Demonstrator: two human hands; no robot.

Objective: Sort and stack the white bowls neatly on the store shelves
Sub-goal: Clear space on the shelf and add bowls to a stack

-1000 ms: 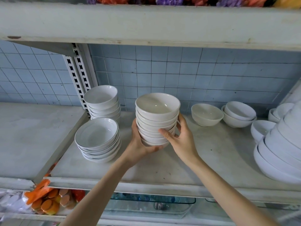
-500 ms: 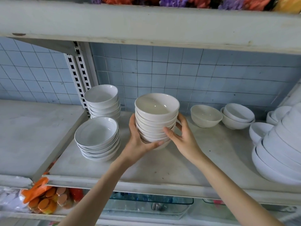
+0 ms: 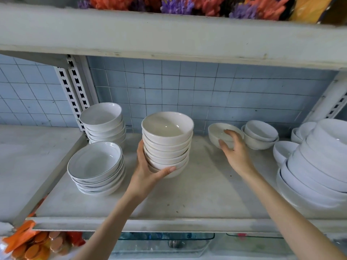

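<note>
Head view shows that my right hand has let go of the stack of bowls in the middle of the frame and moved right, to the single bowl at the back of the shelf. Its fingers are spread and curl over the near rim, not yet closed. My left hand alone now grips the stack low down, thumb across the front. I judge this bowl goes on top next. Open room lies between stack and single bowl. The rimmed plates are near at left, the big bowls crowd the right edge.
</note>
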